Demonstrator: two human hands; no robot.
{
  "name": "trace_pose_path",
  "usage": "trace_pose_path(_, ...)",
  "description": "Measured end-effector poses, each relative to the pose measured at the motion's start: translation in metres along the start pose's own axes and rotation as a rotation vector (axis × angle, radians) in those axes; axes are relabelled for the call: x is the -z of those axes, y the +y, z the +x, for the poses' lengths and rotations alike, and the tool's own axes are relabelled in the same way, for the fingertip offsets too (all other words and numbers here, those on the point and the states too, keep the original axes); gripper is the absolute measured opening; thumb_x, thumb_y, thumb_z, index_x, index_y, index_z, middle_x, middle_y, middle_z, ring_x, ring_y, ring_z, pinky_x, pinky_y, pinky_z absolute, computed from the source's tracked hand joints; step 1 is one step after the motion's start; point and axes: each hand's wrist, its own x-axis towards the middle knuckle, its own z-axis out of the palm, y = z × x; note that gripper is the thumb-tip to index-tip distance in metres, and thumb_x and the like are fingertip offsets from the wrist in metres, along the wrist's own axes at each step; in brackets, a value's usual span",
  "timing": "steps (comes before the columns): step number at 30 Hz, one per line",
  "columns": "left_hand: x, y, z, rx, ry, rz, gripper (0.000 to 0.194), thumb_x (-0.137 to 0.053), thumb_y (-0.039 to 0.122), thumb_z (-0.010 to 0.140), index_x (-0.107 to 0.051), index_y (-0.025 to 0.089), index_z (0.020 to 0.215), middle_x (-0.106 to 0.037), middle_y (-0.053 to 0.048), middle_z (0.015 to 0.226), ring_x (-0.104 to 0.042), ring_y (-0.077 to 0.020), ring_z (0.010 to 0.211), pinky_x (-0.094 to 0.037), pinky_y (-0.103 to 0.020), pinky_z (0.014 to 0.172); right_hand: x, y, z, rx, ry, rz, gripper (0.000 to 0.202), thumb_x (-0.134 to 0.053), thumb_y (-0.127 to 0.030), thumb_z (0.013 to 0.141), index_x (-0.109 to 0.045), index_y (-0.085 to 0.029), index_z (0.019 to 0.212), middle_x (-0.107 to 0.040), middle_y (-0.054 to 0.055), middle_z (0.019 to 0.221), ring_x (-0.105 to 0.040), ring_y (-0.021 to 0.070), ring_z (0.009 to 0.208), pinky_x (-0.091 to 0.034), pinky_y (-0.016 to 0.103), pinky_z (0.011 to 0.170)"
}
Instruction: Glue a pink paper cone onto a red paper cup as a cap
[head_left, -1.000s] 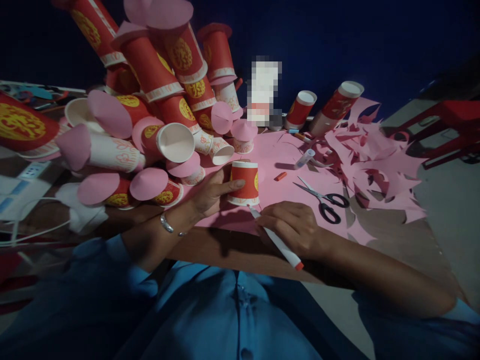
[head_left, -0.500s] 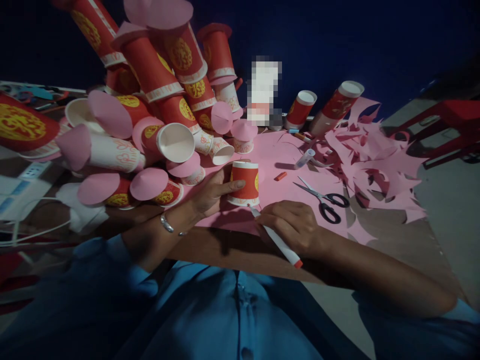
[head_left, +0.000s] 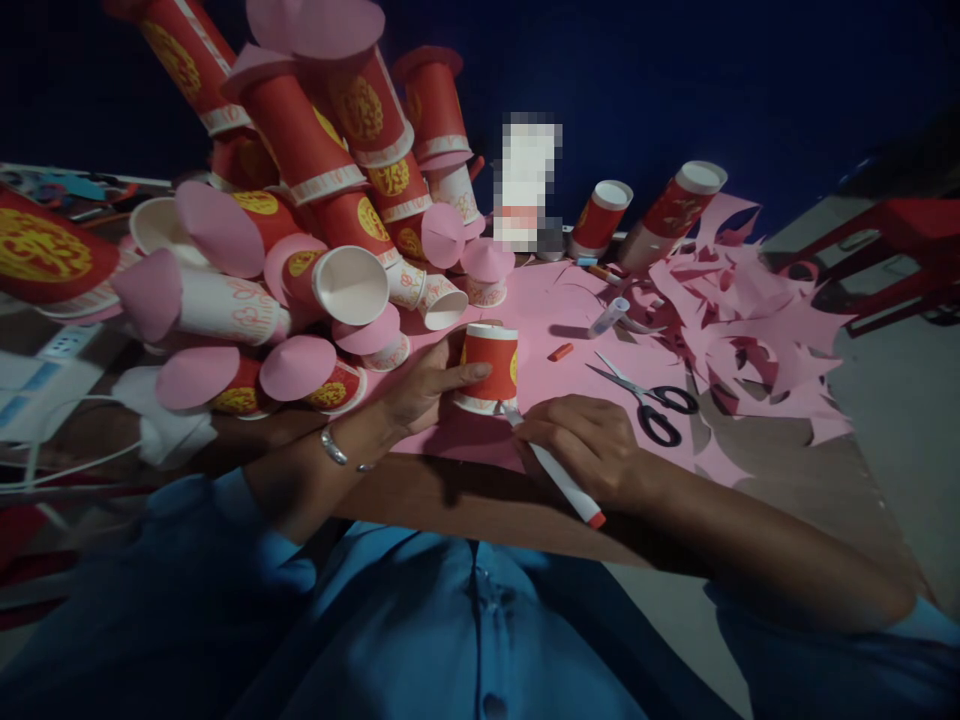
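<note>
A paper cup (head_left: 491, 368) with a red wrap, a yellow emblem and white bands top and bottom stands upright on pink paper (head_left: 540, 310). My left hand (head_left: 431, 388) is closed around its left side, thumb across the front. In my right hand (head_left: 581, 440) is a white marker (head_left: 561, 482) with a red end, its tip at the cup's lower white band on the right. The loose red marker cap (head_left: 560, 352) lies to the right of the cup. Scissors (head_left: 643, 395) with black handles rest spread apart beyond my right hand, near a glue stick (head_left: 609, 317).
At left, several decorated cups with pink cone tops (head_left: 300, 367) are piled and stacked high. Cut pink paper scraps (head_left: 750, 310) heap up at right, in front of two red cups (head_left: 602, 215). A power strip (head_left: 56, 375) and cable lie far left; a red stool (head_left: 900, 235) stands right.
The marker tip has shifted slightly right along the cup's lower band, and the marker's red end has risen a little. My left hand and the cup stay almost still.
</note>
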Motion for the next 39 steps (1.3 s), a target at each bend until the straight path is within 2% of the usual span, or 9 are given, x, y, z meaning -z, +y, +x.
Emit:
trace_pose_path(8,-0.0012,0.0011,-0.0009,0.011,0.007,0.019,0.07,-0.095,0.028,0.071,-0.064,0.024,0.134,-0.075,-0.01,0.126,-0.071,-0.0313,0.119,-0.058,-0.045,0.101,-0.0018,0.0014,-0.0014,-0.001,0.025,-0.011,0.012,-0.059,-0.008,0.099,-0.063,-0.015,0.108,-0.074,0.005,0.079,-0.072,0.0183,0.073,-0.059,0.029,0.066)
trace_pose_path(24,0.0015,0.0004,-0.0017,0.023,0.006,0.03,0.063,-0.096,0.026,0.069,-0.068,0.024,0.125,-0.071,-0.01,0.136,-0.069,-0.0312,0.122,-0.058,-0.04,0.098,-0.0052,0.0026,-0.0005,-0.003,0.068,-0.061,0.01,-0.06,-0.008,0.1,-0.062,-0.016,0.105,-0.073,0.004,0.078,-0.069,0.0161,0.07,-0.057,0.027,0.062)
trace_pose_path(31,0.0024,-0.0016,-0.0011,0.004,0.003,0.063,0.069,-0.096,0.028,0.07,-0.066,0.025,0.132,-0.068,-0.011,0.142,-0.066,-0.0323,0.126,-0.056,-0.042,0.103,-0.0034,0.0012,-0.0016,-0.007,0.141,-0.025,0.009,-0.065,-0.012,0.099,-0.063,-0.016,0.107,-0.074,0.004,0.081,-0.072,0.0153,0.074,-0.061,0.026,0.066)
trace_pose_path(34,0.0023,-0.0019,-0.0007,-0.03,0.007,0.063,0.075,-0.095,0.031,0.072,-0.063,0.026,0.14,-0.069,-0.012,0.142,-0.066,-0.0322,0.128,-0.054,-0.044,0.106,-0.0004,-0.0005,-0.0007,0.012,0.122,-0.014,0.008,-0.065,-0.013,0.1,-0.064,-0.013,0.108,-0.076,0.007,0.083,-0.074,0.0166,0.077,-0.063,0.027,0.068)
trace_pose_path(39,0.0003,0.0006,-0.0015,-0.008,0.021,0.064,0.085,-0.094,0.038,0.073,-0.056,0.027,0.149,-0.072,-0.012,0.135,-0.07,-0.031,0.119,-0.057,-0.042,0.097,-0.0023,-0.002,0.0011,0.03,0.108,-0.024,0.005,-0.063,-0.013,0.101,-0.064,-0.014,0.106,-0.077,0.008,0.087,-0.077,0.0183,0.084,-0.066,0.029,0.072)
